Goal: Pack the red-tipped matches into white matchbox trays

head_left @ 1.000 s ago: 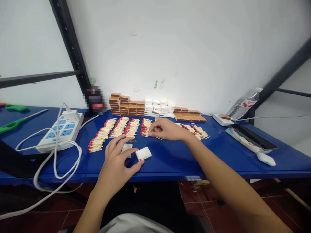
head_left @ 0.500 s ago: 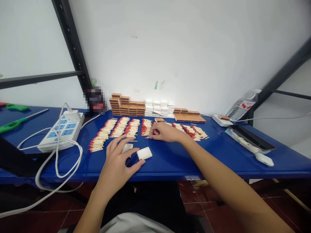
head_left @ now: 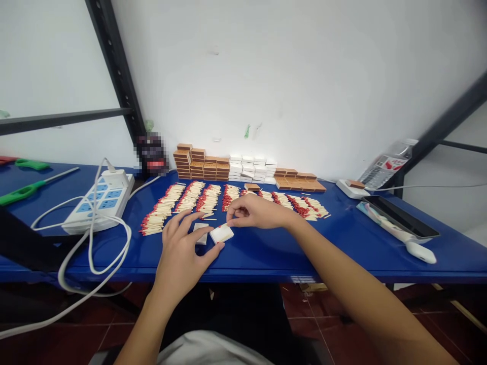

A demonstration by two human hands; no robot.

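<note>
Between the thumb and index finger of my left hand (head_left: 183,248), a small white matchbox tray (head_left: 222,234) is gripped at its near-left side, low over the blue table (head_left: 266,253). A pale matchstick lies along its near edge. My right hand (head_left: 253,211) is closed in a pinch at the tray's far right corner. A red match head (head_left: 219,227) shows by those fingertips, over the tray. Beside the left fingers lies a second white tray (head_left: 201,234), partly covered by them. Rows of red-tipped matches (head_left: 163,210) spread beyond both hands.
Along the wall stand stacked brown matchboxes (head_left: 200,167), white trays (head_left: 253,168) and more brown boxes (head_left: 299,181). A power strip (head_left: 99,203) with looped white cables is at left. On the right are a dark-lined case (head_left: 399,218), a white adapter (head_left: 352,188) and a leaning bottle (head_left: 388,165).
My right hand has come from the match rows toward me and left, up to the tray. The tray has tilted and shifted slightly left in my left hand.
</note>
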